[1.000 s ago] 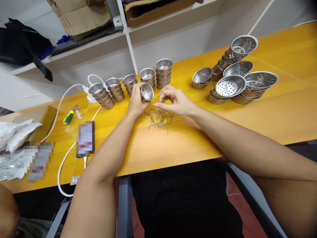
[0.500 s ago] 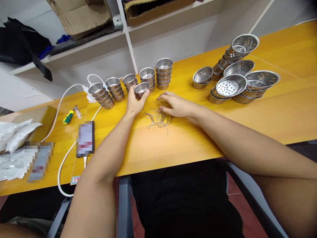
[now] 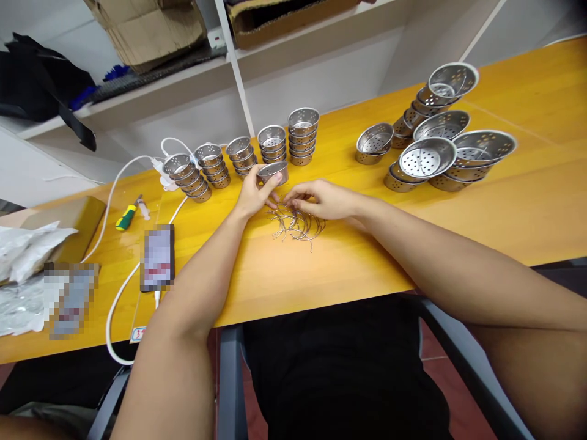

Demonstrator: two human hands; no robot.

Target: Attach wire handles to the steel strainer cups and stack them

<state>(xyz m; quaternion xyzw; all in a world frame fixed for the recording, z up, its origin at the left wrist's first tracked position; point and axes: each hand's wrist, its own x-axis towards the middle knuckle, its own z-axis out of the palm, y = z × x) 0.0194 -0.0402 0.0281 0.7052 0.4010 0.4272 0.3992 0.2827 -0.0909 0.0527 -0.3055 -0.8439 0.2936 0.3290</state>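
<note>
A perforated steel cup (image 3: 276, 173) is held in my left hand (image 3: 255, 194), tilted, with the thumb on its near side. My right hand (image 3: 323, 200) is just to the right, its thumb and fingers pinched together over a loose pile of thin curved wires (image 3: 300, 225). Whether a wire is between those fingertips is too small to tell. Behind my left hand stand several stacks of similar cups, among them a tall stack (image 3: 302, 137) and a lower one (image 3: 273, 142).
More cups (image 3: 426, 160) stand in leaning stacks at the right, beside a separate pair (image 3: 375, 143). At the left lie a phone (image 3: 158, 258) on a white cable, a green and yellow screwdriver (image 3: 127, 217) and plastic bags (image 3: 27, 250). Shelves rise behind the table.
My left hand has brought the cup slightly right and tipped it. The fingers of my right hand, apart before, have closed together above the wires.
</note>
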